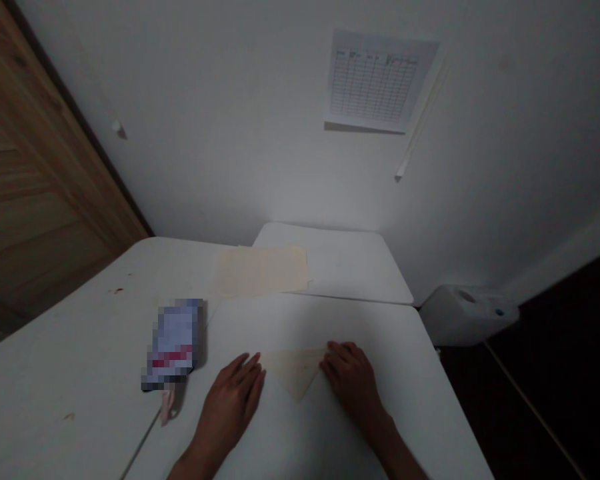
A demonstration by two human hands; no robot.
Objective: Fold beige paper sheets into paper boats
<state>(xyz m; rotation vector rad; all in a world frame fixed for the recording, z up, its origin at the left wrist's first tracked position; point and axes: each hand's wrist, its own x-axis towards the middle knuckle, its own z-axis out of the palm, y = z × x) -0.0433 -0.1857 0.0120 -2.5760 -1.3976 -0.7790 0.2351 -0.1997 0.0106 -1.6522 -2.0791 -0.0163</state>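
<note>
A cream paper folded into a downward-pointing triangle [296,370] lies on the white table [330,320] in front of me. My left hand [233,398] rests flat on the table with its fingers stretched out, fingertips at the triangle's left corner. My right hand [350,377] lies palm down with fingers extended, pressing the triangle's right corner. Neither hand grips anything.
A stack of cream paper sheets [263,269] lies further back on the table. A blurred-out card or packet [174,344] sits to the left of my left hand. A white container [467,313] stands on the floor at right. A printed chart [377,80] hangs on the wall.
</note>
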